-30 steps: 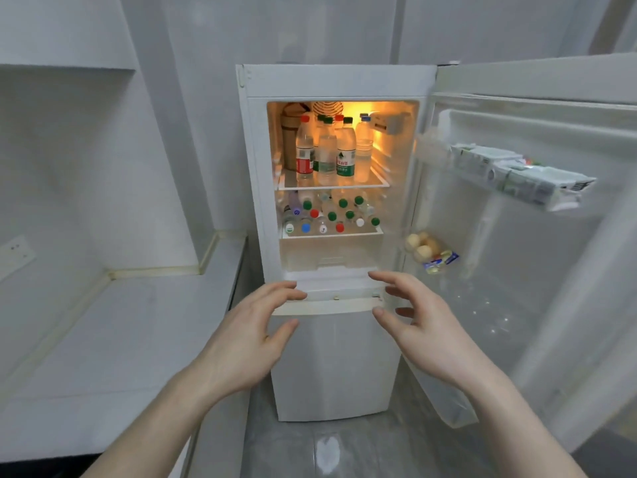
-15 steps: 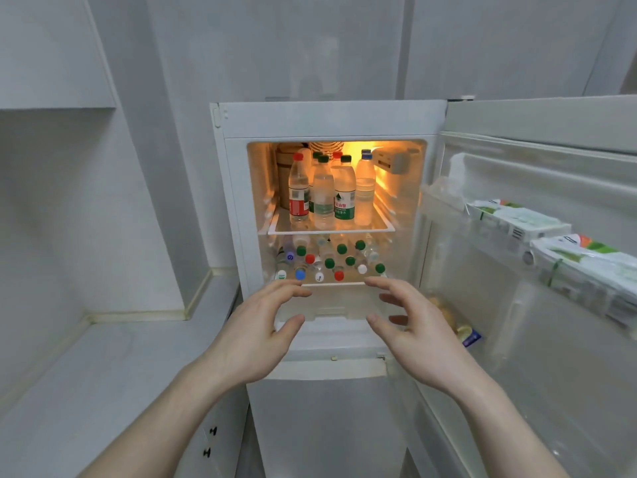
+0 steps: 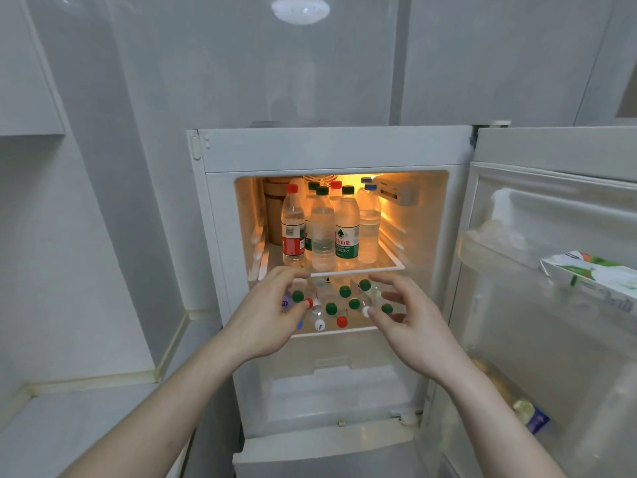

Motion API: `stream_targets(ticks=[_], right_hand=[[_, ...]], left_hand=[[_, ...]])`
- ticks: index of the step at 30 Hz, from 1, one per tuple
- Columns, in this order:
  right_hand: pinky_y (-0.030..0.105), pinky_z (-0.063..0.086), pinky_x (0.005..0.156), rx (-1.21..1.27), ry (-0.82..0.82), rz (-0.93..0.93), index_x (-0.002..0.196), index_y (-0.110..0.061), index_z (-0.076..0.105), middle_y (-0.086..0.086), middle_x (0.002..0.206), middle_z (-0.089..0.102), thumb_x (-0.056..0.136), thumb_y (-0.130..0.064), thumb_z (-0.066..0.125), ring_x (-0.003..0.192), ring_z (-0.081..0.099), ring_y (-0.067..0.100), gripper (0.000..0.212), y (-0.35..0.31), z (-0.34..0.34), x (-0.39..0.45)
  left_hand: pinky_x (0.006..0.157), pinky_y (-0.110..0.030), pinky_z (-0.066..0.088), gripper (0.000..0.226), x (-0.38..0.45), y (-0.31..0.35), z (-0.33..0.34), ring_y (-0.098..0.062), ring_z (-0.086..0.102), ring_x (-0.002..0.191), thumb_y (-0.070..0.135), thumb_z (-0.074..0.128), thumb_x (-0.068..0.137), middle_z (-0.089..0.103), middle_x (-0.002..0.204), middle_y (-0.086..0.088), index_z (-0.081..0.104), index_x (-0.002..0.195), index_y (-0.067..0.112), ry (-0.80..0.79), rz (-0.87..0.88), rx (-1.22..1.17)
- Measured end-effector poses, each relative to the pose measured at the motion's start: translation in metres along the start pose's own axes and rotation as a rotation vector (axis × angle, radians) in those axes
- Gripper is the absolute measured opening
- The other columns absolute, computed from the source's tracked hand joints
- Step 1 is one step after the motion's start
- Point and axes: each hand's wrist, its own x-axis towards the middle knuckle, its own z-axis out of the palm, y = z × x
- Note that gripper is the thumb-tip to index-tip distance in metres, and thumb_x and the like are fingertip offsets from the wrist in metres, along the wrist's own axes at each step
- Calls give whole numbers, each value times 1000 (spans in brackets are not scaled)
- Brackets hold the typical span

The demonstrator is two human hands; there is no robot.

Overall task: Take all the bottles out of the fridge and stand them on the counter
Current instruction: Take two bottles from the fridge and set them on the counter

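Head camera faces the open fridge (image 3: 331, 150) closely, angled slightly downward.

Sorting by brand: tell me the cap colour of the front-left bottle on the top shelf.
Red, clearest in the head view: bottle.

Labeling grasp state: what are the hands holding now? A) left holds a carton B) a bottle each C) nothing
C: left hand and right hand hover open before the lower-shelf bottles, gripping none.

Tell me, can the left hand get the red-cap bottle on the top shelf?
Probably yes. The red-cap bottle stands at the front left of the top shelf, nothing before it. The left hand hovers just below, open, holding nothing.
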Motion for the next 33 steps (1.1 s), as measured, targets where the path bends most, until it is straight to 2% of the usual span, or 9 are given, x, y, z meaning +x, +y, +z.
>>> stream_targets(ticks=[2, 6, 8, 12, 18, 22, 26, 30, 33], right_hand=[[26, 52, 98, 4, 42, 12, 138, -44, 54, -23, 141, 52, 97, -22, 69, 125, 54, 1, 50, 4, 9, 19], [19, 52, 88, 13, 98, 47, 141, -44, 52, -23, 144, 49, 96, -21, 68, 128, 54, 6, 52, 14, 24, 57], [19, 51, 88, 14, 116, 62, 143, -43, 50, -24, 142, 47, 96, -19, 69, 128, 53, 7, 55, 16, 28, 76], [35, 50, 101, -18, 177, 74, 148, -44, 43, -15, 155, 43, 95, -23, 71, 129, 51, 9, 63, 26, 34, 122], [50, 46, 114, -25, 167, 91, 157, -36, 35, -9, 164, 35, 98, -27, 69, 144, 44, 20, 69, 41, 41, 196], [54, 40, 118, -54, 182, 101, 158, -33, 35, -3, 165, 35, 97, -30, 68, 149, 38, 25, 70, 49, 47, 239], [57, 42, 116, -76, 197, 103, 157, -31, 36, -2, 163, 40, 95, -32, 69, 148, 38, 31, 71, 54, 51, 267], [58, 42, 115, -79, 172, 79, 154, -25, 42, 4, 155, 51, 96, -27, 68, 139, 49, 36, 64, 52, 55, 279], [56, 40, 116, -113, 167, 47, 151, -21, 47, 6, 149, 57, 97, -24, 68, 135, 51, 35, 58, 54, 57, 283]], left_hand=[[85, -7, 39, 48, 22, -10, 1, -2, 52, 123, 29, 63, 99, 48, 142, 19, 49, 144, 35, -5, 7, -23], [106, -30, 48, 54, 67, -24, 7, -9, 51, 130, 28, 65, 97, 47, 148, 9, 47, 148, 29, -5, 9, -35], [110, -30, 43, 60, 89, -29, 10, -12, 48, 134, 26, 65, 95, 45, 153, 5, 44, 151, 26, -6, 0, -34], [111, -27, 37, 66, 136, -38, 19, -14, 43, 143, 28, 67, 95, 38, 160, 4, 38, 155, 24, 33, 26, -36], [119, -46, 40, 73, 196, -51, 35, -23, 38, 148, 37, 67, 96, 33, 163, -3, 30, 157, 24, 86, -53, -62], [119, -40, 34, 78, 224, -58, 45, -25, 30, 153, 33, 68, 96, 30, 166, -3, 25, 160, 22, 134, -93, 0], [111, -43, 47, 82, 245, -64, 54, -32, 56, 131, 39, 69, 94, 35, 163, -4, 21, 160, 26, 128, -124, -11], [114, -38, 40, 84, 257, -65, 63, -27, 44, 144, 44, 69, 95, 38, 163, -3, 22, 161, 24, 153, -133, -22], [115, -41, 42, 82, 262, -66, 67, -27, 45, 144, 48, 68, 94, 44, 159, -4, 25, 160, 24, 177, -154, -14]])
